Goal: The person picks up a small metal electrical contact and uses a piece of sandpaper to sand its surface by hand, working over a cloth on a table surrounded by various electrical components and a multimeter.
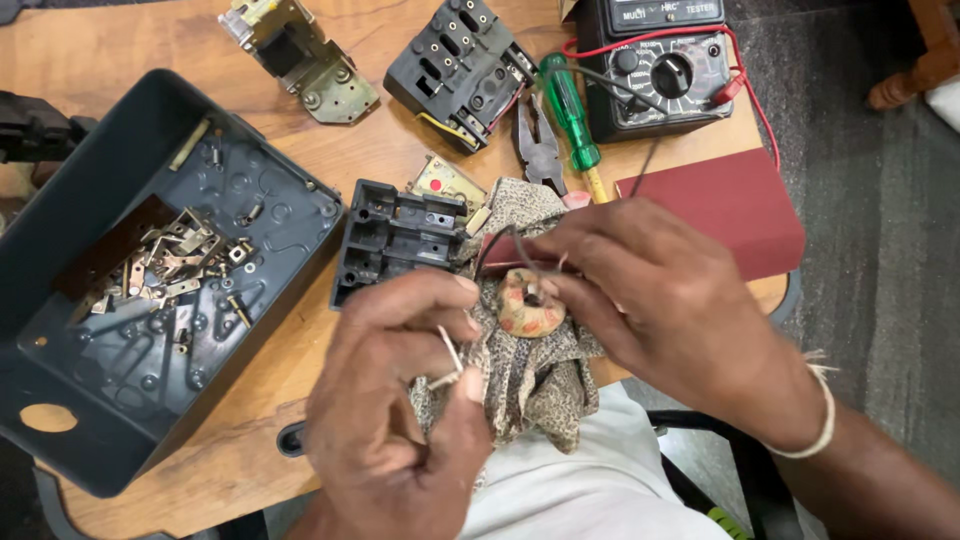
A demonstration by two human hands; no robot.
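1. Left hand: fingers curled, thumb and forefinger pinching a pale thin strand near the table's front edge.
2. Right hand: fingers bent down onto a small ring-shaped coil wrapped in tan and reddish tape; the fingertips grip its upper right rim, with dark leads running off under the fingers.
3. Coil: between the two hands, just right of the left thumb, resting on a patterned cloth that hangs over the table edge toward the person's lap.
4. Black plastic housing block: just beyond the left hand, touching the cloth's left side.
5. Dark grey enclosure tray: well left, holding a heap of small brass contacts and screws.
6. Maroon box: just behind the right hand.
7. Far side of the wooden table: pliers, green-handled screwdriver, black terminal block, metal bracket, analogue multimeter with red leads.
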